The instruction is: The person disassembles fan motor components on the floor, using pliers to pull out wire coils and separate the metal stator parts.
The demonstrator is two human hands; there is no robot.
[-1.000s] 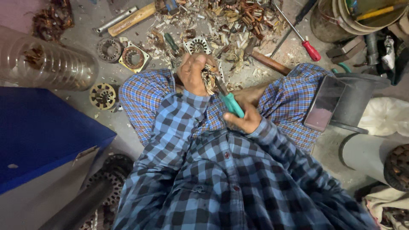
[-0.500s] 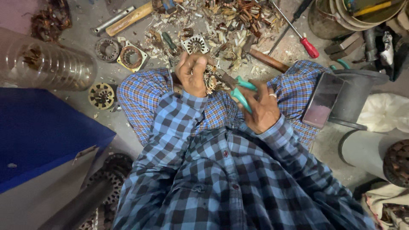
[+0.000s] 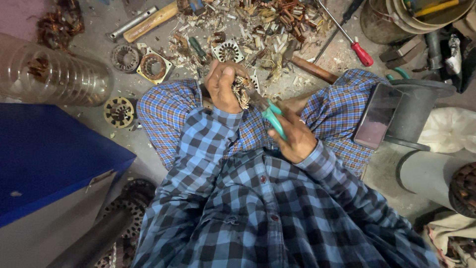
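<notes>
I sit cross-legged on a concrete floor in a blue checked shirt. My left hand [image 3: 223,88] grips a small motor stator with frayed copper windings [image 3: 242,92] above my lap. My right hand [image 3: 292,134] is shut on green-handled pliers [image 3: 271,115], whose jaws reach up-left into the windings. The stator body is mostly hidden by my left fingers.
Scrap copper wire and insulation litter the floor ahead [image 3: 258,25]. Stator rings [image 3: 151,67], a wooden-handled hammer [image 3: 148,20] and a red-handled screwdriver [image 3: 354,44] lie around. A clear plastic jar [image 3: 54,74] and blue box [image 3: 44,154] stand left; a phone [image 3: 378,116] rests on my right knee.
My right hand with the pliers swung out to the right, then came back toward the stator. My left hand kept holding the stator in nearly the same place.
</notes>
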